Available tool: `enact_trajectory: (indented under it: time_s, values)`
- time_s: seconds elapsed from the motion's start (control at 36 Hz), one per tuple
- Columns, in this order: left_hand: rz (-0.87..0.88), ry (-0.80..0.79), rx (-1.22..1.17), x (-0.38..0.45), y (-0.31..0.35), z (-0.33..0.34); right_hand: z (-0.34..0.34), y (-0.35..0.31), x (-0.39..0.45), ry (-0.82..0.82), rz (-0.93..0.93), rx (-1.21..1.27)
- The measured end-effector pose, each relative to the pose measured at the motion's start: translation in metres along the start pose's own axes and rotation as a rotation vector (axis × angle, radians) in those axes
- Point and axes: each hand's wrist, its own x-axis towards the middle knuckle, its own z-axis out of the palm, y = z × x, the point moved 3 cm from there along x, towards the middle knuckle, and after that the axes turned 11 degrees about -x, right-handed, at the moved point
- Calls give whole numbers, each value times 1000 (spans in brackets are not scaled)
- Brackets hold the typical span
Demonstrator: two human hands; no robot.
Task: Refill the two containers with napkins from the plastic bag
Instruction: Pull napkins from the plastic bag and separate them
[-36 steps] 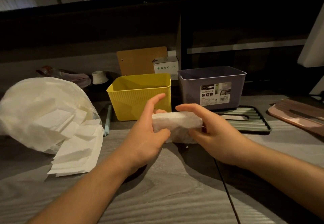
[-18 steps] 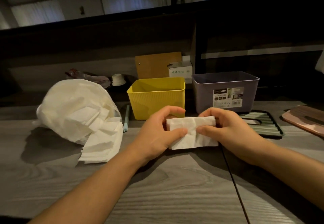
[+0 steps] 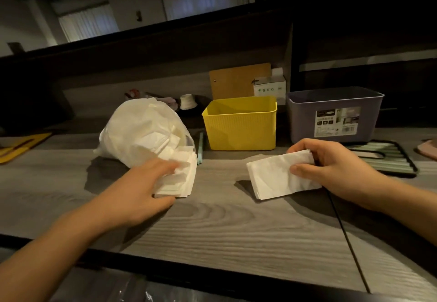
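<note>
The right hand (image 3: pixel 331 166) pinches a small stack of napkins (image 3: pixel 281 176) between thumb and curled fingers, its lower edge resting on the table (image 3: pixel 236 230) just in front of the grey container (image 3: pixel 335 114). The left hand (image 3: pixel 146 183) lies with fingers fairly straight on the loose napkins (image 3: pixel 182 178) spilling from the mouth of the plastic bag (image 3: pixel 142 133); whether it grips any of them cannot be told. Beyond and between the two hands stands the yellow container (image 3: pixel 240 124), which looks empty as far as its inside shows. The likely trouble is the one-handed hold: the stack may fan out or shed sheets if it is lifted by one end, and a pull on the loose sheets could drag the light bag along the table. By count: two containers, one bag, one held stack, one spilled heap.
</note>
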Motion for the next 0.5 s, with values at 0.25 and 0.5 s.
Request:
enact_trajectory:
  time_s: [0.25,0.5]
  values:
    - [1,139,-129,2,1,7,1,-2,-1,-16,6,13]
    - [30,152,-316,16,34,23,1,2,2,5,26,85]
